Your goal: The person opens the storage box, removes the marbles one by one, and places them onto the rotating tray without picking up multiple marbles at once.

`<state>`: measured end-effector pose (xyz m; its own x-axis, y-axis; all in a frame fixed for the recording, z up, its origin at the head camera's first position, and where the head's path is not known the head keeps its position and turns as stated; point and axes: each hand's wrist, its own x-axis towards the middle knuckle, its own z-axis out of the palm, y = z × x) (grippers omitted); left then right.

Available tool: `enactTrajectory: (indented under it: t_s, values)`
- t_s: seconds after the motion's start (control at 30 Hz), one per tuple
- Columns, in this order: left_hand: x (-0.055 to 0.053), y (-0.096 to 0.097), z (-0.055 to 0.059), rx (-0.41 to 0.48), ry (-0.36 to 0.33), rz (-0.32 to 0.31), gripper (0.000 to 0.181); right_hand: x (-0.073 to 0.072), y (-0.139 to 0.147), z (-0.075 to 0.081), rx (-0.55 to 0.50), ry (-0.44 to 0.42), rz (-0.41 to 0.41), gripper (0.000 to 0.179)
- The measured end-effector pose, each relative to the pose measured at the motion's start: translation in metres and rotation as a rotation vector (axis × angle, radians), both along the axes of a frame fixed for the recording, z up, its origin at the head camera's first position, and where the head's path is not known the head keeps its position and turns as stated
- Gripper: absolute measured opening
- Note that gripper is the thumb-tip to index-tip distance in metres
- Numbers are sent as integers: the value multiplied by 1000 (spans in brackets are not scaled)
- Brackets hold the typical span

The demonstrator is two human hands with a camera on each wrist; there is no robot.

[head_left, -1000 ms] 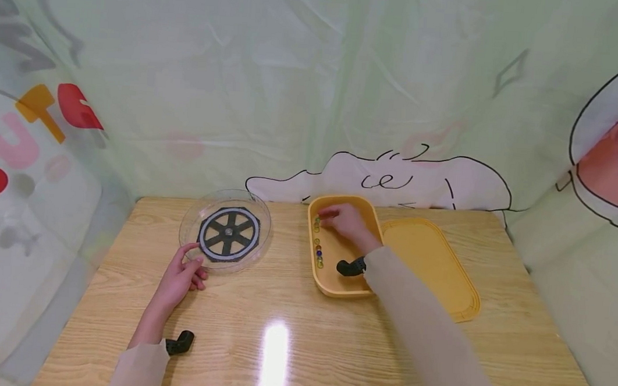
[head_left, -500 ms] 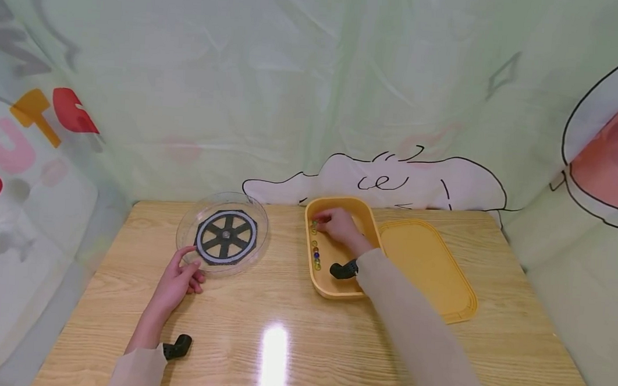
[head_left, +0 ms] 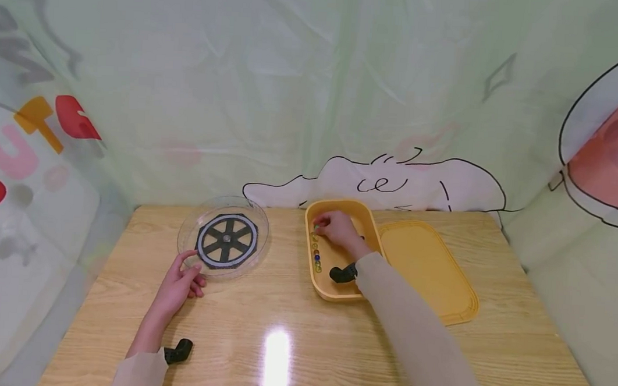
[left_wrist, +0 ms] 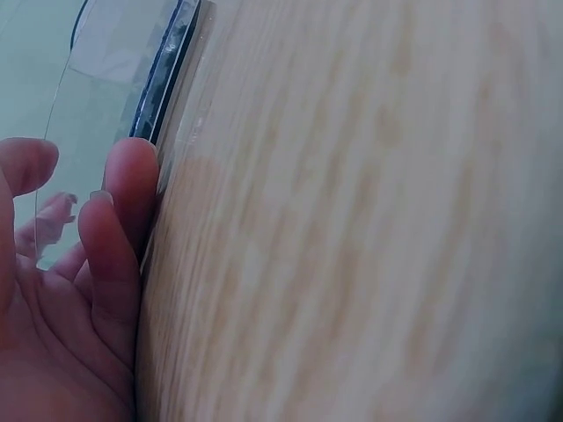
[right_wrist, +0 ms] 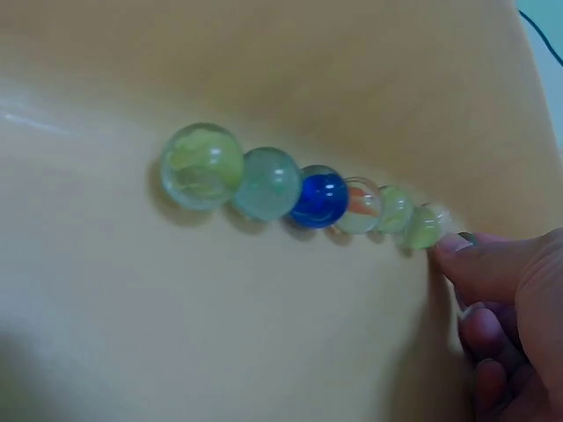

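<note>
In the head view my right hand [head_left: 337, 228] reaches into a yellow-orange plastic tub [head_left: 330, 292]. Its thumb and fingertips pinch a greenish glass marble [right_wrist: 469, 237], mostly hidden by the thumb in the right wrist view. That marble sits at the end of a line of several others along the tub's left wall, among them a blue marble [right_wrist: 318, 197] and a yellow-swirled marble [right_wrist: 202, 167]. My left hand [head_left: 174, 288] holds the near-left rim of a clear round dish [head_left: 261, 252], its index finger over the edge. A dark six-spoked wheel shape [head_left: 225, 255] shows within the dish.
A flat yellow lid [head_left: 425, 269] lies right of the tub, partly behind the right sleeve. All of this is on a wood-grain table [head_left: 238, 335]. A printed curtain [head_left: 214, 95] hangs right behind its far edge.
My right fingertips have come down slightly toward me along the tub's left wall. The gap in the row of marbles has narrowed. My left hand stays at the dish.
</note>
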<state>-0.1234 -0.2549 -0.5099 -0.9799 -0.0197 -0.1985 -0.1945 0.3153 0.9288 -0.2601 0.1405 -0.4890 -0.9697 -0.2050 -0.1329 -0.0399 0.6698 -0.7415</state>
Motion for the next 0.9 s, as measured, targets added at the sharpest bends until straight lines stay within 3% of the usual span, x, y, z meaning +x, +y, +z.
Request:
enactTrajectory:
  t_s: [0.4,0.67,0.9]
  values:
    - [2,1,1,3,3,17,44,-3,14,10,-60,12,46,15]
    - [0,4,2,18,4,19,45,2,21,24,-112,4,7,17]
    - [2,3,0,18,-2,26,44,9,23,35,-127,47,-5,19]
